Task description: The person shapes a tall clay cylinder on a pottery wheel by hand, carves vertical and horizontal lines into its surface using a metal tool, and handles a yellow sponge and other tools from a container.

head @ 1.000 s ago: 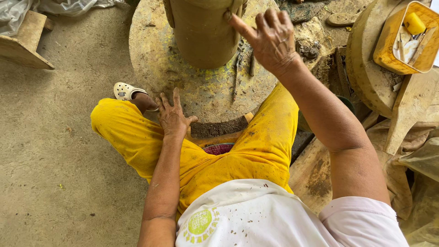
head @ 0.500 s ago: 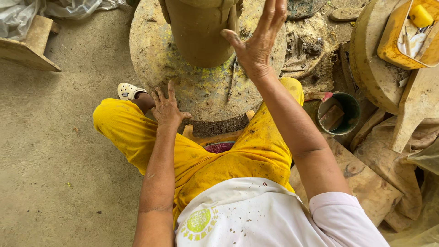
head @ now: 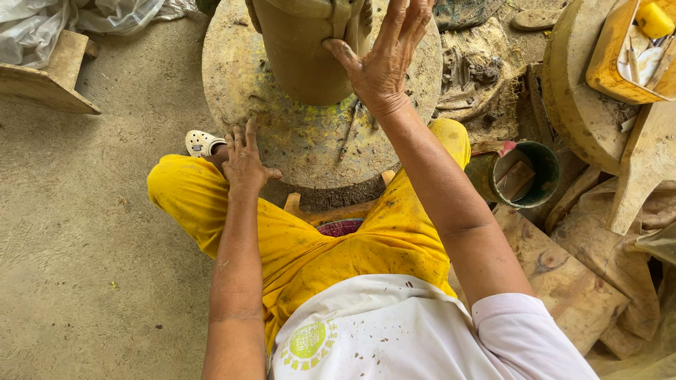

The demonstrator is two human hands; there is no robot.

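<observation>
- I see my right hand raised against the right side of the clay pot. The thumb tip touches the pot wall; the other fingers are spread apart and extended upward, not clamped on anything.
- My left hand rests flat on my left knee, just beside the near-left edge of the round wheel. Its fingers are splayed and hold nothing.
- The clay pot stands upright near the middle of the wheel, at the top of the view. Its upper part is cut off by the frame edge, so I cannot tell its full shape.
- The wheel is a flat, mud-stained disc lying low in front of me. A thin stick-like tool lies on its surface, between the pot and the near rim.
- I sit with yellow trousers straddling the wheel. A white shoe shows just beside the left hand.
- To the right of the wheel stands a green bucket with a wooden block inside it.
- Further right lie wooden boards and a second round disc carrying a yellow tray.
- At upper left, well apart from the wheel, a wooden stool rests on the concrete floor beside clear plastic sheeting.
</observation>
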